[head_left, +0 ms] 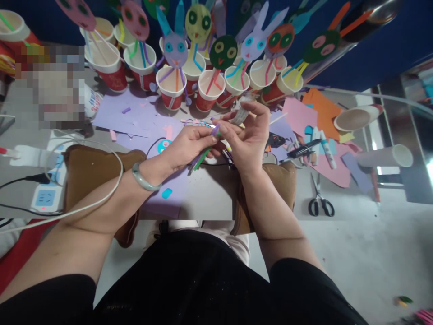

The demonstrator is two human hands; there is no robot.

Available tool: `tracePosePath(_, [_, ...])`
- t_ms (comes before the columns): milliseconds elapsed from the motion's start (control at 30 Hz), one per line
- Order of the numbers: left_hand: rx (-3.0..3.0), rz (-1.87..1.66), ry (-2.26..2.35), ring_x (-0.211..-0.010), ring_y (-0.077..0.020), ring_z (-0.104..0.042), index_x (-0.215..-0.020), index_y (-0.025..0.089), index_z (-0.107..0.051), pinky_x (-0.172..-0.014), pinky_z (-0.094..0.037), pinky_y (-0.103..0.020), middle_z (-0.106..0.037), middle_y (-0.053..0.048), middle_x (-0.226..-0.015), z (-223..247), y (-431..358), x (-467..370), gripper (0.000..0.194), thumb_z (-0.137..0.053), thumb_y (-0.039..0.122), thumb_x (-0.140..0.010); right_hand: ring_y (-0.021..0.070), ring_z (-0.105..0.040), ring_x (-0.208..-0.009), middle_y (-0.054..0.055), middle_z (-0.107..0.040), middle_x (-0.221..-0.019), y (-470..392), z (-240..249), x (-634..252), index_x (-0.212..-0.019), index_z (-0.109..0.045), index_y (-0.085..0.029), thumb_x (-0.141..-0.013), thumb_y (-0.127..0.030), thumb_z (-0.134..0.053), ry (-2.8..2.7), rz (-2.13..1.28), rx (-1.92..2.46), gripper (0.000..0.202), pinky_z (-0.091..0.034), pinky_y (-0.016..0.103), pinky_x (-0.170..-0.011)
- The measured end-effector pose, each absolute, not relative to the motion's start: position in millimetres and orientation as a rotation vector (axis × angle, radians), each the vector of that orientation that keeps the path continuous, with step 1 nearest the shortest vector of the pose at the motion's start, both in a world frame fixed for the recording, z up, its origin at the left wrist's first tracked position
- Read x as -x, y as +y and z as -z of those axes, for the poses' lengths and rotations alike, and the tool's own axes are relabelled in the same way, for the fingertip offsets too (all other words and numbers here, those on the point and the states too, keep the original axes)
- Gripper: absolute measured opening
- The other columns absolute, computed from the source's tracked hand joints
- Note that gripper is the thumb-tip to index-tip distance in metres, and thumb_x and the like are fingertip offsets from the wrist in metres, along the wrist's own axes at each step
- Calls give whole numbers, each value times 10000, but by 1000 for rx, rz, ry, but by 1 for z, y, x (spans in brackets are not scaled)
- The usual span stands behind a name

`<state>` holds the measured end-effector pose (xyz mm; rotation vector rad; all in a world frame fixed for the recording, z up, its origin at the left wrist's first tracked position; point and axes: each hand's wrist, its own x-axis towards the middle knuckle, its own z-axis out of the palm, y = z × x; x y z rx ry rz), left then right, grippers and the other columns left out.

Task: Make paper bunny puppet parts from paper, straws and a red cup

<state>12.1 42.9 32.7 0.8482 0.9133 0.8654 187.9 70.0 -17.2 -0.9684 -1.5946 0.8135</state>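
Straws: a slim green and purple bundle of straws (pixel 202 159) is held above the middle of the table (pixel 209 198), slanting down toward the near edge.
Left hand: the left hand (pixel 189 146) has its thumb and fingers closed round the upper part of the bundle.
Right hand: the right hand (pixel 250 140) pinches at the purple upper end with thumb and fingertip; its other fingers are raised and loosely curled. A crumpled clear wrapper (pixel 240 115) shows by them; whether it is gripped, I cannot tell.
Far edge: red and white paper cups (pixel 171 88) crowd along it, with paper animal heads (pixel 174 50) on straws standing in them.
Near edge: a brown cushion (pixel 101 167) under the left forearm overhangs it; another cushion (pixel 280 183) lies under the right forearm.
Left side: a power strip (pixel 49 192) and a white cable (pixel 117 180), which loops across the left forearm.
Right side: pink paper (pixel 333 169), orange paper (pixel 321 108) and markers (pixel 327 151); black-handled scissors (pixel 318 198) lie close to the near edge, blades pointing away from it.
Open room: a bare patch between hands and near edge, beside purple paper (pixel 169 207), and another around the scissors. Beyond the hands, scraps and cups leave little.
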Motion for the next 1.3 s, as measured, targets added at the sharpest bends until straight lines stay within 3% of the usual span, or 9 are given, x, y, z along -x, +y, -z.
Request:
tracePosePath(167, [-821, -931, 954, -677, -92, -736, -954, 93, -783, -701, -595, -200, -806, -57, -829, -35, 50, -3, 78, -765, 169, -951, 259, -755, -1198, 41, -695, -1242, 75, 8, -197, -1261, -623, -382, -992, -686, -626, -1567, -744, 976, 407, -733, 420, -903])
tracePosePath(300, [-840, -964, 937, -733, -114, -754, -975, 101, -793, -773, -622, -249, -814, -70, -870, -33, 52, 1, 132, -807, 224, -929, 199, -786, -914, 27, -719, -1044, 69, -3, -199, -1136, -696, -300, -1008, -681, -607, -1650, -766, 1048, 412, -708, 325, -697])
tracePosePath(433, [-883, -972, 928, -773, -131, -765, -997, 108, -797, -812, -634, -280, -818, -75, -902, -30, 52, 2, 195, -843, 273, -902, 148, -728, -751, 19, -715, -975, 60, -13, -193, -1065, -728, -278, -1010, -666, -612, -1692, -725, 1085, 408, -646, 278, -587])
tracePosePath(967, [-1225, -1018, 922, -723, -122, -707, -872, 117, -782, -703, -570, -234, -750, -35, -772, -22, 53, 2, 210, -822, 319, -914, 192, -645, -838, 46, -641, -876, 51, -21, -189, -933, -701, -248, -1027, -669, -579, -1838, -676, 1127, 449, -579, 342, -707])
tracePosePath(1300, [-1234, -979, 943, -736, -140, -720, -850, 123, -766, -704, -593, -243, -764, -50, -796, -23, 52, 1, 323, -830, 438, -888, 165, -605, -779, 24, -642, -847, 49, -24, -190, -897, -683, -232, -1056, -573, -593, -1921, -549, 1119, 386, -512, 345, -751])
